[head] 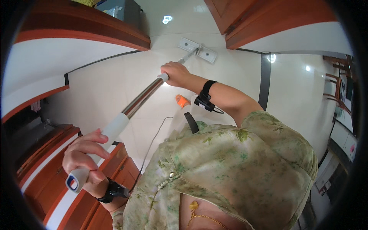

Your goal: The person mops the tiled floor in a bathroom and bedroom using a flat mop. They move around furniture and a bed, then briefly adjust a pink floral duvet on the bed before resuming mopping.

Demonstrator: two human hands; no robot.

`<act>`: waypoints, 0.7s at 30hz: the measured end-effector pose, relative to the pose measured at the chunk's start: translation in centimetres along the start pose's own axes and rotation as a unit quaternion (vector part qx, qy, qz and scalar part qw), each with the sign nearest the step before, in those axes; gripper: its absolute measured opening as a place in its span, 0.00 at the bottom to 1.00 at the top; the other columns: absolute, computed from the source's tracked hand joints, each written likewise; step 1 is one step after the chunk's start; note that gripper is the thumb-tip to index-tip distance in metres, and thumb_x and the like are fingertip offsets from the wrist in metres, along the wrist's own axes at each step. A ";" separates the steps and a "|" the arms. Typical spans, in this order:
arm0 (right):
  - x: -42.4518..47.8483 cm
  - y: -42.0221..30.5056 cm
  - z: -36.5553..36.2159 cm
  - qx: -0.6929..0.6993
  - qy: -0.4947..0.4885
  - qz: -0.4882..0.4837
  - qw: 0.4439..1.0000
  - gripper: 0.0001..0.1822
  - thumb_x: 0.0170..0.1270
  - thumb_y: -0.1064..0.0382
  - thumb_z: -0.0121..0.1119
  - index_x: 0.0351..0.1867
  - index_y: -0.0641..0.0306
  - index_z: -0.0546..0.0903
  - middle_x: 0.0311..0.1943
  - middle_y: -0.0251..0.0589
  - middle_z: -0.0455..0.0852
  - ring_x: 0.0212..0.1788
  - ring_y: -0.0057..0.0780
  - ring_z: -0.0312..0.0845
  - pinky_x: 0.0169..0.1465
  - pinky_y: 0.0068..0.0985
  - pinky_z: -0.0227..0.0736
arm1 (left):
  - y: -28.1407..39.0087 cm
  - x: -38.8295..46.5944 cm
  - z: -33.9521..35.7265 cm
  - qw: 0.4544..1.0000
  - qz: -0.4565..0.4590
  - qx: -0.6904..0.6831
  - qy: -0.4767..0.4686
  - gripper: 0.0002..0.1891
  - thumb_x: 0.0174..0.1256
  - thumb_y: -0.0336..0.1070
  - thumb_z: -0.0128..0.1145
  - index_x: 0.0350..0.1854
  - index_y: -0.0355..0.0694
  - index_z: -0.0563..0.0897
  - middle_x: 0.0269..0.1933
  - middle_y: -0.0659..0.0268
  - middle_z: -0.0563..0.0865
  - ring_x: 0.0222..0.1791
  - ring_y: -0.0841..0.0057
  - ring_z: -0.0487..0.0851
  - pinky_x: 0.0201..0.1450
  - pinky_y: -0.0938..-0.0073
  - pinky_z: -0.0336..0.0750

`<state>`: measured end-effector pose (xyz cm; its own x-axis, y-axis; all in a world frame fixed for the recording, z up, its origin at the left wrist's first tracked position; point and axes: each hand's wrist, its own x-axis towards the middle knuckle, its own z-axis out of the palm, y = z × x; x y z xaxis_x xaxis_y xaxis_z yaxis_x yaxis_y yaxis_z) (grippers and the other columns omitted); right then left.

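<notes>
A flat mop runs diagonally across the head view, its metal pole (143, 96) tilted down towards the floor. My left hand (84, 158) wraps around the white grip (115, 126) near the upper end, at the lower left. Farther down, my right hand (176, 74) grasps the pole beside a white collar (163, 77). The white, two-part mop head (197, 50) lies on the pale tiled floor (230, 70) in the doorway area. Whether a pad is under the head is hidden. Both wrists wear black straps with small devices.
Reddish-brown door frames (143, 41) stand on both sides ahead. Wooden cabinets (106, 178) are close at left. A thin cable (155, 135) runs down past my side. An orange slipper (182, 100) is on my foot. Wooden chairs (335, 89) stand far right, past a dark floor strip (264, 80).
</notes>
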<state>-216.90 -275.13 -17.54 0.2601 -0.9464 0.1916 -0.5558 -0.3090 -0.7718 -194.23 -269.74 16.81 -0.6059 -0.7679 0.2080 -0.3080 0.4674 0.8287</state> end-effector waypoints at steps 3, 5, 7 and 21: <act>1.0 1.3 -1.5 -0.017 0.021 -0.009 1.000 0.06 0.50 0.61 0.60 0.24 0.56 0.75 0.27 0.41 0.81 0.37 0.43 0.77 0.40 0.39 0.71 | 0.3 1.6 0.6 1.000 -0.024 -0.005 0.006 0.17 0.60 0.50 0.63 0.24 0.47 0.71 0.31 0.62 0.83 0.45 0.60 0.83 0.60 0.50 0.69; 2.1 3.0 -2.3 -0.026 0.041 -0.021 0.999 0.06 0.50 0.60 0.59 0.24 0.56 0.76 0.28 0.40 0.81 0.38 0.43 0.78 0.40 0.39 0.71 | -0.8 2.5 2.3 0.998 -0.031 -0.017 0.053 0.18 0.60 0.49 0.63 0.24 0.45 0.70 0.31 0.60 0.83 0.47 0.58 0.82 0.59 0.48 0.69; 3.0 5.4 -3.2 -0.061 0.054 -0.031 0.996 0.05 0.50 0.61 0.60 0.24 0.55 0.76 0.26 0.39 0.80 0.36 0.43 0.78 0.40 0.40 0.70 | -1.7 3.8 4.2 0.999 -0.013 -0.022 0.043 0.19 0.59 0.51 0.64 0.25 0.44 0.70 0.31 0.59 0.83 0.47 0.57 0.83 0.58 0.46 0.68; -1.9 4.9 -3.4 -0.001 0.137 0.198 0.971 0.10 0.47 0.59 0.65 0.30 0.54 0.76 0.34 0.37 0.81 0.46 0.43 0.74 0.49 0.40 0.64 | -0.6 10.7 3.7 0.997 -0.007 -0.051 -0.059 0.15 0.57 0.44 0.64 0.24 0.42 0.72 0.28 0.57 0.83 0.40 0.61 0.84 0.54 0.51 0.74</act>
<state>-222.82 -275.18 -19.66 -0.1941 -0.9803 0.0352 -0.5703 0.0836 -0.8172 -203.26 -276.66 16.62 -0.6860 -0.7145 0.1377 -0.2446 0.4047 0.8811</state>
